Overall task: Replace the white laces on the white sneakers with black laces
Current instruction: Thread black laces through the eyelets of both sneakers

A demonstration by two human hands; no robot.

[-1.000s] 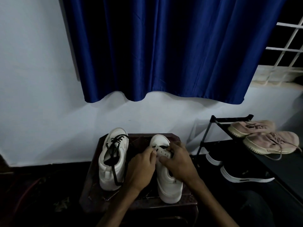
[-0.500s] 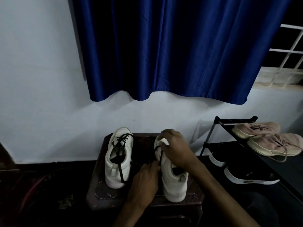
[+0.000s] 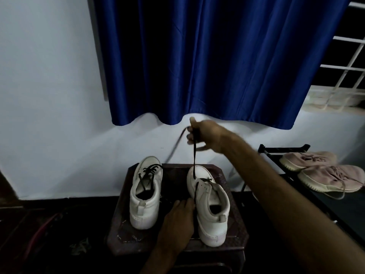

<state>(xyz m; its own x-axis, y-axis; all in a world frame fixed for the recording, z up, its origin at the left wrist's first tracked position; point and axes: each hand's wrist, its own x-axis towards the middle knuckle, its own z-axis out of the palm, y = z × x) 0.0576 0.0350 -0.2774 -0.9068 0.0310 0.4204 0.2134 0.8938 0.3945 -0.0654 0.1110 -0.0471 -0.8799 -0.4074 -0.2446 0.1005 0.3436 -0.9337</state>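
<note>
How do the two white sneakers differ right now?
The left sneaker is laced in black through several eyelets; the right sneaker has its black lace through the lowest only. Nobody touches the left sneaker; the right hand holds the right sneaker's lace up, the left hand holding the other end. Both are white, toes toward the wall.

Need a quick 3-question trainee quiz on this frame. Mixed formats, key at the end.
1. True or false: the left sneaker is laced in black.
2. The right hand pinches the black lace high above the right sneaker. Where is the left hand?
A) on the left sneaker
B) at the right sneaker's side, fingers at the lace's lower run
C) on the pink shoes
3. Fill in: the pink shoes sit on a black ____ to the right of the stool.
Key: 1 true; 2 B; 3 rack.
</note>
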